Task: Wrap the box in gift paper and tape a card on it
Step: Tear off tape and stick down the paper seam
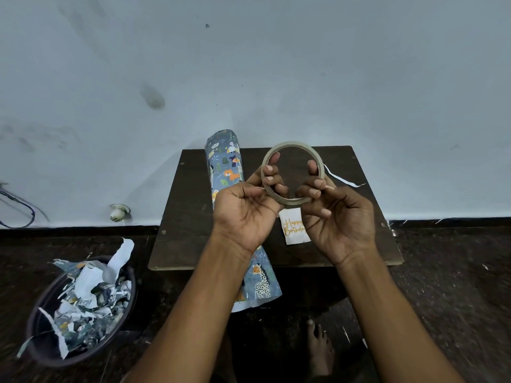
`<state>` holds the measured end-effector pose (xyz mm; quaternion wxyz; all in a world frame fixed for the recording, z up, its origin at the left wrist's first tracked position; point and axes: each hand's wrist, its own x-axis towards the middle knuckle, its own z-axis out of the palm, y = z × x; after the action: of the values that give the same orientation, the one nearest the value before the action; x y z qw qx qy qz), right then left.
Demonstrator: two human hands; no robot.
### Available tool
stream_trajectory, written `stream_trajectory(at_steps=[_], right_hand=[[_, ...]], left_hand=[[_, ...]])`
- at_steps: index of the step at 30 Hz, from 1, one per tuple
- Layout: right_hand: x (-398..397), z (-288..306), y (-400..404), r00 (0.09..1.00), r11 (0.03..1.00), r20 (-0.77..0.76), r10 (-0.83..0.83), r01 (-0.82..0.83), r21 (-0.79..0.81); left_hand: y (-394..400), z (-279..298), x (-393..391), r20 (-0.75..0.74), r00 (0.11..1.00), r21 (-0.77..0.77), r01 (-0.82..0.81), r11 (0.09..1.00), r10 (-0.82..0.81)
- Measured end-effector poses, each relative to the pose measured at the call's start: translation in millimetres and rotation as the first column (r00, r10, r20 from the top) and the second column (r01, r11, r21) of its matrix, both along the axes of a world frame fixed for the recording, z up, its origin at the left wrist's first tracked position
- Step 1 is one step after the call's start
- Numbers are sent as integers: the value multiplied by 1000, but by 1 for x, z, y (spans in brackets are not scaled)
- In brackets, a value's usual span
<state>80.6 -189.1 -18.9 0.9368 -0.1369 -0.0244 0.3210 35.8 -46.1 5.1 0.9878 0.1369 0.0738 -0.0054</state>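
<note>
Dark speckled flooring (442, 286) fills the lower frame, meeting a pale blue wall (249, 64) that occupies the upper half. Nearest the camera, at lower centre, a bare foot (319, 346) rests on the floor. At lower left stands a dark round bin (41, 305) holding torn scraps of gift paper (88, 294). At centre sits a low dark wooden table (188, 225). Above it, the left hand (246, 214) and right hand (340, 219) both grip a ring of clear tape (290, 145), fingers curled through and around its rim on each side. Beneath the right hand, a white card (291, 225) with gold "Happy Birthday" lettering lies flat on the table. A roll of animal-print gift paper (225, 167) lies across the table's left part, its near end overhanging the front edge. A thin white paper strip (343, 179) lies at the table's right rear. No box can be identified. At the wall base, left of centre, sits a small white object (119, 212); cables (19, 211) show at far left.
</note>
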Motion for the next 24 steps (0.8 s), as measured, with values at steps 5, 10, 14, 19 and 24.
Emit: stream_trajectory(at_steps=[5,10,14,19,24], right_hand=[[1,-3,1,999,997,-9,39,-38,72],[0,-2,5,999,1000,-24,-21,21,11],[-1,-2,6,999,999,-32,-19,20,27],[-1,-3,4,998,997,-59,0,5,73],[-2,0,5,996,997,-82,-18,24,68]], left_hand=[[-1,-1,1,7,1000,-15,-9,1000,9],[-2,-3,1,26,999,-43,-24,999,25],[-4,-3,1,13,999,-54,-42,998,43],[-5,1,1,28,999,-4,-37,999,37],[-5,2,0,41,998,3,-40,999,39]])
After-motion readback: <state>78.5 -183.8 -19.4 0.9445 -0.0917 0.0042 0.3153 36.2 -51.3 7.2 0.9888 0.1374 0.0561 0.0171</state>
